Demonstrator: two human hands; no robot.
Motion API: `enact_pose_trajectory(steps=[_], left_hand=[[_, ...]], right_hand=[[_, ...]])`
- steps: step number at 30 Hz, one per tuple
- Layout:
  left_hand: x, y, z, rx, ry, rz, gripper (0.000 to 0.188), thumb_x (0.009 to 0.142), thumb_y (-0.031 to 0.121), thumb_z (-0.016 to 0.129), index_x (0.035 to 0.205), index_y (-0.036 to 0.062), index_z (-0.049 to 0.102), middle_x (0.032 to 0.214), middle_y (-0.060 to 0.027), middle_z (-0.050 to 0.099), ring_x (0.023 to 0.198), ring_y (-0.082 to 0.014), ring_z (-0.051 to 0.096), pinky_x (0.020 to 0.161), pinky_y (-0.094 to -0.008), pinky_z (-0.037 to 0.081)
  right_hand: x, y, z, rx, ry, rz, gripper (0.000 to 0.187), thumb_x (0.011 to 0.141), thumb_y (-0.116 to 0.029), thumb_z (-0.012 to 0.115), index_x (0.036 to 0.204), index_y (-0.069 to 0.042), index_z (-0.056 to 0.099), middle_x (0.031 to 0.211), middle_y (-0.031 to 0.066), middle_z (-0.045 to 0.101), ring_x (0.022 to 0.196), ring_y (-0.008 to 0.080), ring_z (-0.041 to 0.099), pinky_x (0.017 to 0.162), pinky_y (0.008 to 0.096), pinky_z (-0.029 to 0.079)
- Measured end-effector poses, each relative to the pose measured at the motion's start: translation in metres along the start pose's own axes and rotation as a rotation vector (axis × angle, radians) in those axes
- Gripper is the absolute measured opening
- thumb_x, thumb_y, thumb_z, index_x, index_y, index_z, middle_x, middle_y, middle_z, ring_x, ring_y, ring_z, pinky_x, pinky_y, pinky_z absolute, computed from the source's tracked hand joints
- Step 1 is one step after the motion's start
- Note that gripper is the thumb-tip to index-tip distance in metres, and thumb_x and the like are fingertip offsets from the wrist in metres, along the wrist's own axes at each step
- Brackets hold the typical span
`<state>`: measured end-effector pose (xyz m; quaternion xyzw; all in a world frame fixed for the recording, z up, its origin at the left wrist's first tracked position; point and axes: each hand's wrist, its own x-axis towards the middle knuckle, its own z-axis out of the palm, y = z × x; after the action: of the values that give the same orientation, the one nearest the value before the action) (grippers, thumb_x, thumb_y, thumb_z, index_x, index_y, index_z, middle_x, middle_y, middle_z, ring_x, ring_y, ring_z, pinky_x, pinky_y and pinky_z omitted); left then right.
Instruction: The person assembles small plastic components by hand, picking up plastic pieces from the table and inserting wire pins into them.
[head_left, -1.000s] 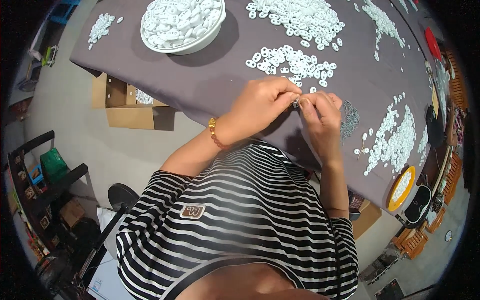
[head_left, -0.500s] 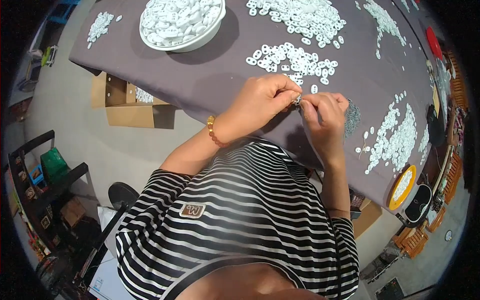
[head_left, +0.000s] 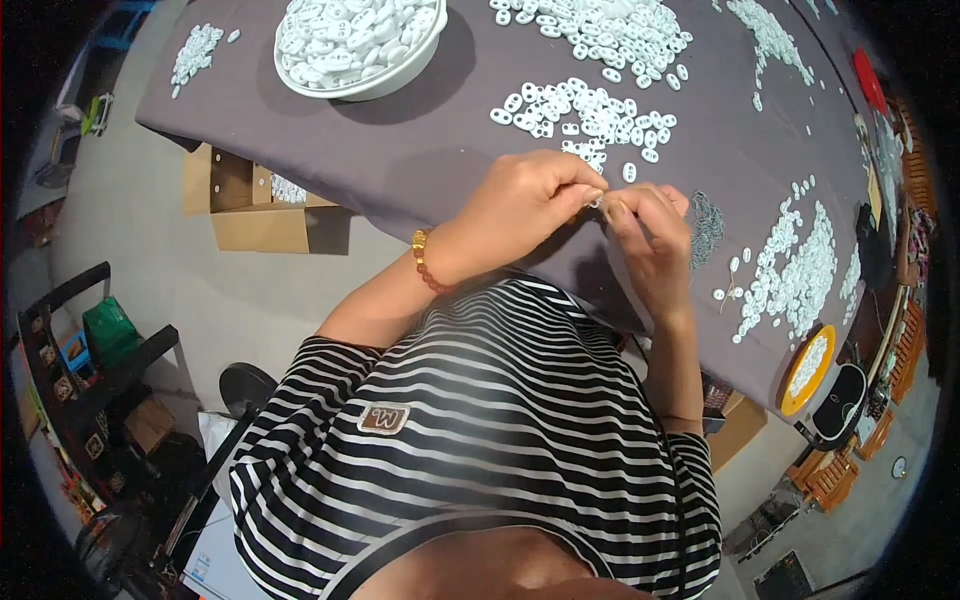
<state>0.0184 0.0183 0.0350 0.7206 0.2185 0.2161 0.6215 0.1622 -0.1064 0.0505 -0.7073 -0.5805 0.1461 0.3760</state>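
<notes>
My left hand (head_left: pixel 535 205) and my right hand (head_left: pixel 655 238) meet above the near edge of the table. Thumb and forefinger of each are pinched around a small whitish piece (head_left: pixel 597 201), mostly hidden by the fingertips, so its kind is unclear. Just beyond my fingers lies a single white oval piece with two holes (head_left: pixel 629 172). A loose cluster of similar ovals (head_left: pixel 606 122) spreads behind it. Right beside my right hand rests a tangled heap of thin grey chain or cord (head_left: pixel 707 232).
A white bowl (head_left: pixel 436 50) heaped with the ovals stands at the far left on the grey cloth (head_left: pixel 330 165). More piles lie at the far middle (head_left: pixel 625 38) and right (head_left: pixel 805 270). An orange-rimmed dish (head_left: pixel 793 405) sits near the right edge; below the left edge is a cardboard box (head_left: pixel 262 232).
Both hands stay together in nearly the same place, with slight shifts of the fingertips around the small piece. The view has moved slightly.
</notes>
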Motion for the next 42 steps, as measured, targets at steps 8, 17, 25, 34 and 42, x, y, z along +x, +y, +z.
enact_pose_trajectory(steps=[8,17,25,34,42], left_hand=[[-0.001,-0.001,0.001,-0.057,-0.009,-0.076,0.016,0.09,0.012,0.063,0.099,0.0009,0.07,0.082,-0.0083,0.07,0.069,-0.0139,0.066,0.063,-0.0274,0.052],[-0.007,-0.006,0.004,0.19,0.019,0.14,0.015,0.09,0.011,0.065,0.1,0.002,0.07,0.083,-0.0062,0.07,0.071,-0.011,0.066,0.065,-0.0254,0.052],[-0.018,-0.004,0.005,-0.276,0.045,-0.233,0.015,0.094,0.009,0.062,0.101,-0.0019,0.069,0.084,-0.004,0.069,0.074,-0.0075,0.063,0.068,-0.0228,0.051],[-0.014,-0.017,-0.007,-0.388,0.185,-0.258,0.016,0.095,0.009,0.058,0.103,-0.0024,0.065,0.083,-0.0025,0.067,0.071,-0.0074,0.062,0.065,-0.0229,0.052],[-0.014,-0.022,-0.013,-0.37,0.189,-0.271,0.015,0.096,0.01,0.059,0.105,-0.0014,0.064,0.089,-0.0022,0.066,0.079,-0.0064,0.061,0.07,-0.0221,0.052]], right_hand=[[-0.003,-0.004,0.002,-0.162,0.054,-0.006,0.005,0.085,-0.01,0.067,0.087,-0.006,0.066,0.081,0.0032,0.064,0.078,0.018,0.059,0.087,0.0338,0.037],[-0.007,-0.001,0.011,-0.079,0.068,0.02,0.005,0.087,-0.014,0.067,0.086,-0.009,0.067,0.078,0.0034,0.064,0.073,0.0191,0.058,0.086,0.0354,0.036],[-0.006,-0.007,0.013,0.019,0.023,0.09,0.002,0.086,-0.005,0.065,0.086,-0.004,0.067,0.075,0.0027,0.061,0.076,0.0163,0.055,0.085,0.0312,0.038],[0.032,0.03,0.022,-0.344,0.257,-0.133,0.011,0.087,-0.006,0.067,0.097,-0.007,0.07,0.08,0.0033,0.063,0.08,0.0184,0.058,0.084,0.0319,0.038],[0.042,0.035,0.034,-0.547,0.129,-0.191,0.017,0.084,-0.005,0.067,0.1,-0.011,0.068,0.09,0.0023,0.063,0.087,0.0185,0.059,0.086,0.0362,0.036]])
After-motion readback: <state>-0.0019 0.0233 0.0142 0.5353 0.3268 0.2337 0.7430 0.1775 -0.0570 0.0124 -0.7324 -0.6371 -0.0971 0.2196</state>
